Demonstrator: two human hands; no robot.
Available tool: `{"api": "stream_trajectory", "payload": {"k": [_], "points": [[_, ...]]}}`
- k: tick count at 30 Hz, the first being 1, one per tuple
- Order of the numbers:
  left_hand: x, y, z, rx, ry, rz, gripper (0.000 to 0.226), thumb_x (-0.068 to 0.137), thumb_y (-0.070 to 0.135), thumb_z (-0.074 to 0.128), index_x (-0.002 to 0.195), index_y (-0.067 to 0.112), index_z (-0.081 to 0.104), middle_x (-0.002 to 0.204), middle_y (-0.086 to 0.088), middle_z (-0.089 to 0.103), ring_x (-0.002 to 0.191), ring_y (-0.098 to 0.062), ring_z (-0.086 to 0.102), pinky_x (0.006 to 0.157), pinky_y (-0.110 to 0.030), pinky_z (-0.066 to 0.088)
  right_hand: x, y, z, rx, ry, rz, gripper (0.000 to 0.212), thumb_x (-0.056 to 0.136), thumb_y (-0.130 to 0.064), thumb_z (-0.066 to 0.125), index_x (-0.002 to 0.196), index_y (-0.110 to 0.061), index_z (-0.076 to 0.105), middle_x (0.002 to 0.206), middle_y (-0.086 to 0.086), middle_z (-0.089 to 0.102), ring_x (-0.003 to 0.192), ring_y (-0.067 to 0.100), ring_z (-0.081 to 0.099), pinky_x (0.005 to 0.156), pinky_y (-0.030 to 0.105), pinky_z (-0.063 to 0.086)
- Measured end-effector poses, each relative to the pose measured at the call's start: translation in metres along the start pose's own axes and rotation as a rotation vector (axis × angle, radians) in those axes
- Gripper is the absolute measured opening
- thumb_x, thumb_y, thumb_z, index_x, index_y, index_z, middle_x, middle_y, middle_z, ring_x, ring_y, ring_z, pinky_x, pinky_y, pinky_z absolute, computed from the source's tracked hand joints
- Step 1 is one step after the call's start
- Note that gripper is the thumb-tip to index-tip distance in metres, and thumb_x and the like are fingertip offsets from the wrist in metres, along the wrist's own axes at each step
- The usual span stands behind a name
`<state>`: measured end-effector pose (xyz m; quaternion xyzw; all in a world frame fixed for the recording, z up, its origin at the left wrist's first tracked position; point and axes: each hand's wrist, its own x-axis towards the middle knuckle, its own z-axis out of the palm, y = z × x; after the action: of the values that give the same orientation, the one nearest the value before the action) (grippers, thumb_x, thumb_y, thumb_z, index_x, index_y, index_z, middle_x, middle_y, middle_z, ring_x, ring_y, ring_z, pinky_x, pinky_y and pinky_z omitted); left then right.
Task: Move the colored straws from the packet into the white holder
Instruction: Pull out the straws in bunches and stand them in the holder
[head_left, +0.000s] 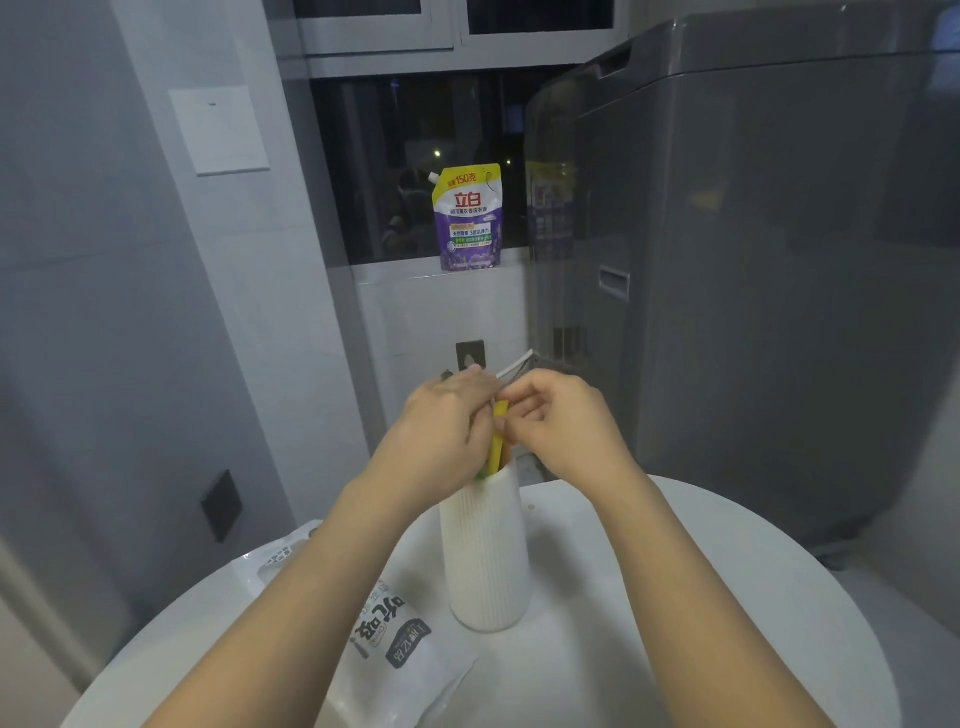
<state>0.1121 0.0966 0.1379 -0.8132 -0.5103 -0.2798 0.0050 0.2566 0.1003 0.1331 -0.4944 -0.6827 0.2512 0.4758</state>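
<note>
Fingers of my left hand (447, 415) and right hand (558, 421) curl around the yellow straw (498, 441), whose lower end sits in the mouth of the white ribbed holder (488, 551). That holder stands upright on the round white bench (675, 597), with the printed straw packet (400, 654) lying flat just beside it.

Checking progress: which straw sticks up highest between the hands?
The yellow straw. It rises from the white holder up between both hands, while the green one barely shows at the rim.

Tabletop (675, 597) right of holder (485, 561) bare; packet (400, 660) blocks left.
</note>
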Motion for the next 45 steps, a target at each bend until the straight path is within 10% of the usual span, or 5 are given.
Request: {"api": "stream_trajectory", "payload": {"k": [11,16,21,29,45], "points": [[-0.009,-0.003,0.007,0.042,-0.001,-0.008,0.059,0.096,0.018,0.045,0.154,0.013,0.034,0.163,0.001,0.027,0.153,-0.009,0.014,0.112,-0.012,0.003,-0.004,-0.002,0.002,-0.139,-0.049,0.054,0.008,0.078,-0.009,0.067,0.072,-0.013,0.069,0.063,-0.002,0.064,0.057,0.008,0.057,0.044,0.005,0.040],[-0.013,-0.005,0.012,0.057,-0.001,-0.014,0.065,0.093,0.016,0.047,0.155,0.015,0.029,0.167,0.003,0.005,0.154,-0.011,-0.003,0.125,-0.037,0.002,-0.010,0.001,0.008,-0.286,-0.205,0.052,0.014,0.081,-0.009,0.061,0.069,-0.008,0.070,0.069,0.009,0.068,0.064,0.019,0.060,0.063,0.026,0.050],[-0.014,-0.006,0.014,-0.056,0.099,-0.063,0.067,0.097,0.031,0.045,0.158,0.027,0.017,0.168,-0.002,-0.004,0.154,-0.017,-0.005,0.121,-0.033,0.004,-0.002,0.004,0.003,-0.121,0.044,-0.025,0.008,0.076,-0.010,0.069,0.072,-0.017,0.071,0.063,-0.007,0.060,0.052,-0.002,0.050,0.050,0.003,0.037],[-0.016,-0.007,0.026,-0.474,0.157,-0.394,0.063,0.098,0.033,0.054,0.154,0.024,0.028,0.151,0.000,0.046,0.134,-0.017,0.049,0.111,-0.034,0.039,0.000,0.011,0.008,-0.032,0.074,-0.036,0.018,0.083,-0.012,0.068,0.099,-0.017,0.073,0.080,-0.006,0.067,0.072,0.001,0.061,0.059,-0.002,0.041],[-0.012,-0.009,0.050,-0.809,0.218,-0.472,0.095,0.086,0.009,0.070,0.155,0.036,0.010,0.121,0.025,0.050,0.100,0.013,0.057,0.085,-0.009,0.042,0.003,0.013,0.002,0.055,0.045,0.010,0.015,0.086,-0.015,0.060,0.092,-0.018,0.073,0.082,-0.003,0.071,0.080,0.012,0.066,0.072,0.027,0.054]]}}
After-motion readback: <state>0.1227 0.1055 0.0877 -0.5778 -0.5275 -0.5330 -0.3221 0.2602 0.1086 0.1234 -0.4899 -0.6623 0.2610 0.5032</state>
